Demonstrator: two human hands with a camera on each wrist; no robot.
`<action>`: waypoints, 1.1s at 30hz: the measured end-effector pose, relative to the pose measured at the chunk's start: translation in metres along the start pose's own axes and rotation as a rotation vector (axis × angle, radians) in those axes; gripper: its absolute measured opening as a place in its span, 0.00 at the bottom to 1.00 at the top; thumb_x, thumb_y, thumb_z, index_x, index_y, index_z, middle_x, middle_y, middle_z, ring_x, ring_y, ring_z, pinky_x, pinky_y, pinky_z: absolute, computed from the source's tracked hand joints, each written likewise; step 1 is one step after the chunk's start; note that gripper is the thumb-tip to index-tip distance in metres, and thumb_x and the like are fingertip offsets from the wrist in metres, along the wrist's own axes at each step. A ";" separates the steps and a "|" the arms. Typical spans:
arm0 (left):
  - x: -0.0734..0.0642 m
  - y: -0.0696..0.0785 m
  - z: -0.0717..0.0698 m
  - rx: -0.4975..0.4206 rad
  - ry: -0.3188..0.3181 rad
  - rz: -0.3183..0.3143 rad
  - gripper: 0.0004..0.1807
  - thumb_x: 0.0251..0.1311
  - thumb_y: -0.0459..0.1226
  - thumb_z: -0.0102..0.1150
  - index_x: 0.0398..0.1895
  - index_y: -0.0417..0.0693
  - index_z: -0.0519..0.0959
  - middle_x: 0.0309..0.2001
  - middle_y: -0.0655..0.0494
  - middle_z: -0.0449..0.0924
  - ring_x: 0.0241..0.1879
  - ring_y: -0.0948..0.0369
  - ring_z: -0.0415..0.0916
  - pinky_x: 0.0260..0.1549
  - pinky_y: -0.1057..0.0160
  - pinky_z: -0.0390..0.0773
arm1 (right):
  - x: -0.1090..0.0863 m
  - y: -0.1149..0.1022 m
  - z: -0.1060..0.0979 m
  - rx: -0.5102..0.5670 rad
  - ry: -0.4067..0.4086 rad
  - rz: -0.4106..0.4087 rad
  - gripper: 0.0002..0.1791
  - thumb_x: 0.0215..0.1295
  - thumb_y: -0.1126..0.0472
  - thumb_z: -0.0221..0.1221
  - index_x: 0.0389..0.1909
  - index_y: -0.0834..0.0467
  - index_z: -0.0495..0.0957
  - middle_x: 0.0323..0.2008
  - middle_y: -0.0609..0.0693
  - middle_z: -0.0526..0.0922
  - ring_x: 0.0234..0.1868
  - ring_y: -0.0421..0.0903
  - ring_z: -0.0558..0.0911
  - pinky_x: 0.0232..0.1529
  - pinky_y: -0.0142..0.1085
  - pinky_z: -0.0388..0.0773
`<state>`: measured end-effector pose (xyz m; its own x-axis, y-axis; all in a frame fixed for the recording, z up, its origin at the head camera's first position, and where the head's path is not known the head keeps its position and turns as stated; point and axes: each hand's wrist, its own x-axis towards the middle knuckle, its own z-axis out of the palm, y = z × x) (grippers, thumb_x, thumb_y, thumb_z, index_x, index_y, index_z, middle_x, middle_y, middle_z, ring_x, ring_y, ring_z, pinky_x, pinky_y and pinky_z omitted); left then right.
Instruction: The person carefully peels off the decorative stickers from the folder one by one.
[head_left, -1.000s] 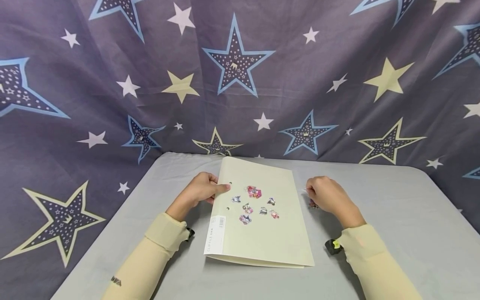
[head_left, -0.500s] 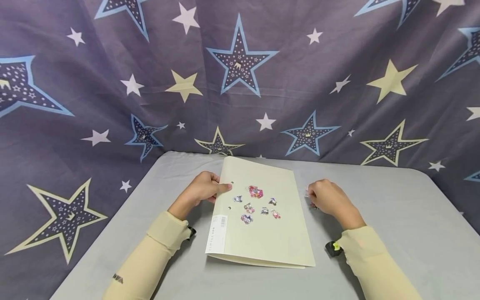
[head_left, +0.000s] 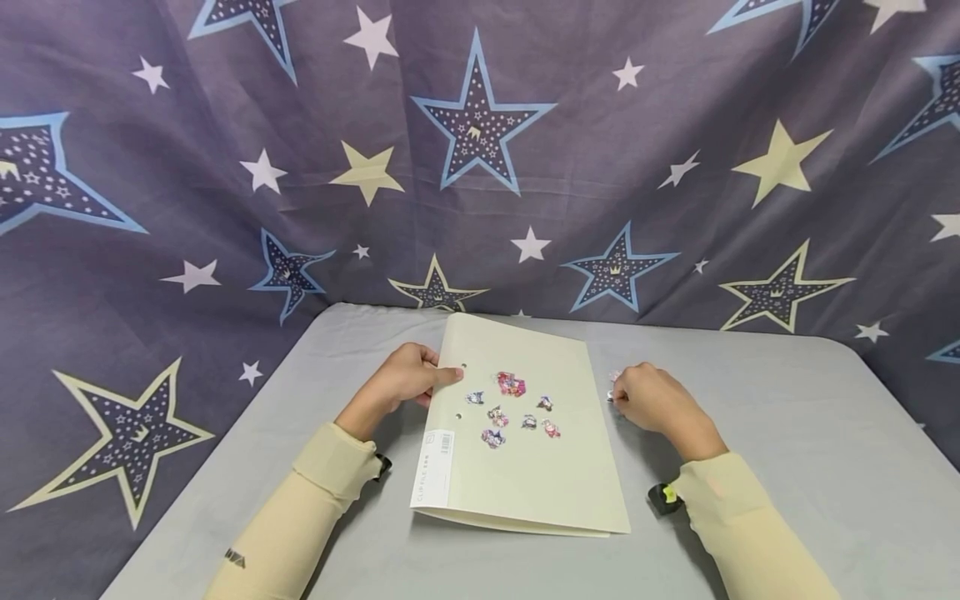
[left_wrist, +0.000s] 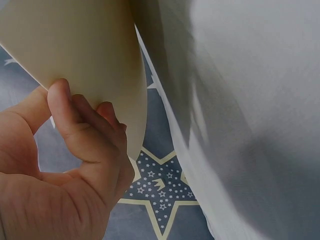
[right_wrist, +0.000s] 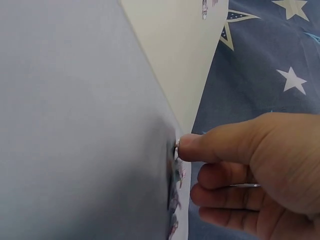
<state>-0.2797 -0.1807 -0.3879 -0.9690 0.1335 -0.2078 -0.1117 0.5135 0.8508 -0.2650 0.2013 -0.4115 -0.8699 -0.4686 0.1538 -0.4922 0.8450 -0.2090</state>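
Observation:
A cream clip file (head_left: pixel 540 483) lies on the table, its left side raised in a bend. My left hand (head_left: pixel 408 372) grips that raised side, thumb on top and fingers underneath; the left wrist view has the fingers (left_wrist: pixel 90 130) curled against the sheet. Small shiny cartoon stickers (head_left: pixel 510 384) are scattered over the cover. Beside the file's right edge, my right hand (head_left: pixel 654 398) is low over the table with curled fingers. Its thumb (right_wrist: pixel 200 146) pinches at a small sticker (right_wrist: pixel 177 146), the forefinger hidden behind. More stickers (right_wrist: pixel 174 200) lie right by the fingertips.
The table (head_left: pixel 810 467) has a grey cloth cover. A star-patterned curtain (head_left: pixel 480 217) hangs behind it. The file bears a white label (head_left: pixel 433 471) and two punched holes near its left side. Black wrist cameras (head_left: pixel 664 497) sit under both sleeves.
My right hand has shifted slightly; stickers now show at its left, where earlier some showed beneath it. My left hand keeps its grip on the file. The head view has moved a little.

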 end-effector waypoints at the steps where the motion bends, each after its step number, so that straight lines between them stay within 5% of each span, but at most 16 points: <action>1: 0.000 0.000 0.000 0.000 0.000 -0.001 0.18 0.63 0.42 0.72 0.40 0.35 0.78 0.31 0.46 0.86 0.23 0.58 0.84 0.26 0.56 0.86 | 0.000 -0.001 -0.001 0.001 0.000 -0.003 0.25 0.55 0.75 0.60 0.09 0.49 0.63 0.14 0.42 0.62 0.20 0.41 0.61 0.24 0.34 0.60; 16: 0.001 -0.001 0.001 0.013 0.016 0.000 0.19 0.63 0.43 0.72 0.42 0.35 0.77 0.33 0.45 0.85 0.24 0.58 0.84 0.22 0.61 0.84 | 0.001 -0.028 -0.008 0.008 0.045 -0.092 0.25 0.56 0.75 0.63 0.11 0.50 0.63 0.14 0.40 0.60 0.20 0.39 0.60 0.23 0.32 0.59; 24: 0.002 -0.002 0.001 0.002 0.013 0.003 0.19 0.63 0.42 0.72 0.42 0.34 0.78 0.33 0.45 0.86 0.24 0.57 0.85 0.23 0.61 0.85 | 0.003 -0.041 -0.005 0.020 -0.002 -0.085 0.17 0.60 0.71 0.66 0.16 0.51 0.77 0.19 0.42 0.75 0.23 0.41 0.68 0.27 0.35 0.69; 33: 0.003 -0.002 0.001 0.009 0.016 -0.001 0.19 0.63 0.43 0.72 0.42 0.35 0.78 0.33 0.45 0.85 0.25 0.58 0.84 0.23 0.61 0.84 | 0.003 -0.055 0.000 0.041 -0.029 -0.088 0.14 0.60 0.67 0.71 0.19 0.52 0.81 0.20 0.40 0.77 0.25 0.40 0.70 0.34 0.39 0.74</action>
<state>-0.2818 -0.1806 -0.3908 -0.9723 0.1200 -0.2006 -0.1102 0.5215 0.8461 -0.2400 0.1532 -0.3992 -0.8236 -0.5483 0.1455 -0.5671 0.7893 -0.2356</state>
